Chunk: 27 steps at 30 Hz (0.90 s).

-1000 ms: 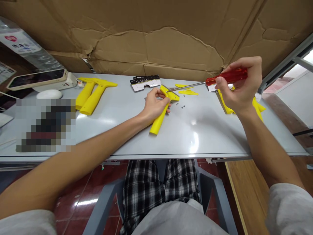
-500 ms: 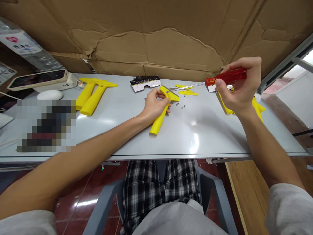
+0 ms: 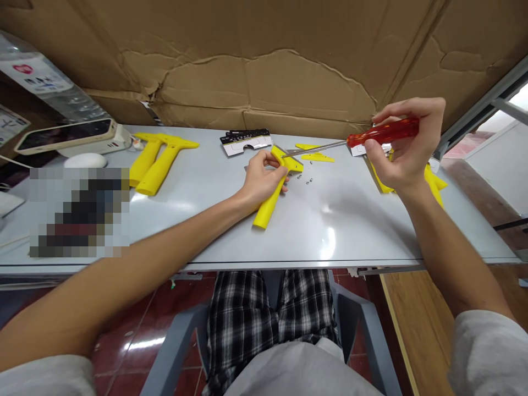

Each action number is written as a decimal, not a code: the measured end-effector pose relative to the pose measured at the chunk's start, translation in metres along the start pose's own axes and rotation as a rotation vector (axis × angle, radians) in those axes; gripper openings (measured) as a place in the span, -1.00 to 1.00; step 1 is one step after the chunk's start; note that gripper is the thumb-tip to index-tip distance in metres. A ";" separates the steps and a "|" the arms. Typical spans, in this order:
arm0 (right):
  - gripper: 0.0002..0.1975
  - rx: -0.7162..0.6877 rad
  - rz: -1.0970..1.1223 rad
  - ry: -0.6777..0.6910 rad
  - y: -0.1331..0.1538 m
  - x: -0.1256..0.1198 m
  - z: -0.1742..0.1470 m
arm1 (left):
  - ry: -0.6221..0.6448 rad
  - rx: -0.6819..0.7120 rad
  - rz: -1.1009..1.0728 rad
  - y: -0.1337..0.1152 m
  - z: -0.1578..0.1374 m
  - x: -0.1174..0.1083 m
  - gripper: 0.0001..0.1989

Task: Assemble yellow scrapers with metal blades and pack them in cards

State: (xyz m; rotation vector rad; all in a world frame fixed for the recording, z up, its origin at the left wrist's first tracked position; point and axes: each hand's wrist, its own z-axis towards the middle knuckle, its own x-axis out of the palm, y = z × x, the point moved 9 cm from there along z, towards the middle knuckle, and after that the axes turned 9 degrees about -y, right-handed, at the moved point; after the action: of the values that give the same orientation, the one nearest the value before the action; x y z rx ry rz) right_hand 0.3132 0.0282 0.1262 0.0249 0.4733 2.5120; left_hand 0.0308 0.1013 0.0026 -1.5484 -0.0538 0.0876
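My left hand [image 3: 264, 179] is closed around a yellow T-shaped scraper [image 3: 268, 210], its handle angled down toward the table's front edge. In my right hand [image 3: 406, 146] is a screwdriver [image 3: 385, 132] with a red see-through handle, gripped near its rear end. The long metal shaft slopes down to the left, and its tip meets the scraper's head near a screw hole. Just right of the head lie several small screws [image 3: 307, 181]. Behind them rest flat yellow plates [image 3: 317, 157]. Fingers of my left hand hide part of the scraper.
Two more yellow scrapers [image 3: 159, 165] lie on the left, beside a white mouse [image 3: 85, 160] and a propped phone [image 3: 66, 136]. Black and white cards [image 3: 246, 143] are at the back. More yellow parts [image 3: 435, 184] lie behind my right hand. A cardboard sheet [image 3: 247, 71] walls off the rear.
The screwdriver's handle and my right hand have shifted very slightly, with the tip still at the scraper's head. My left hand keeps its hold on the scraper.
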 end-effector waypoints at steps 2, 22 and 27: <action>-0.43 -0.001 0.008 0.019 0.003 0.002 0.000 | -0.001 -0.002 -0.002 0.000 0.000 0.000 -0.72; -0.65 -0.216 -0.113 -0.211 0.025 -0.015 0.001 | 0.097 0.014 -0.005 0.000 -0.004 0.005 -0.72; -0.69 -0.248 -0.188 -0.227 0.030 -0.013 0.003 | 0.083 0.030 -0.015 0.002 -0.002 0.003 -0.73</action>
State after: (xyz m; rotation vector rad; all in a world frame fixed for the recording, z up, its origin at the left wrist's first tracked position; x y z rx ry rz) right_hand 0.3077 -0.0009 0.1407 0.1607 0.0670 2.3293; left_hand 0.0338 0.0995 0.0006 -1.5203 0.0018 0.0118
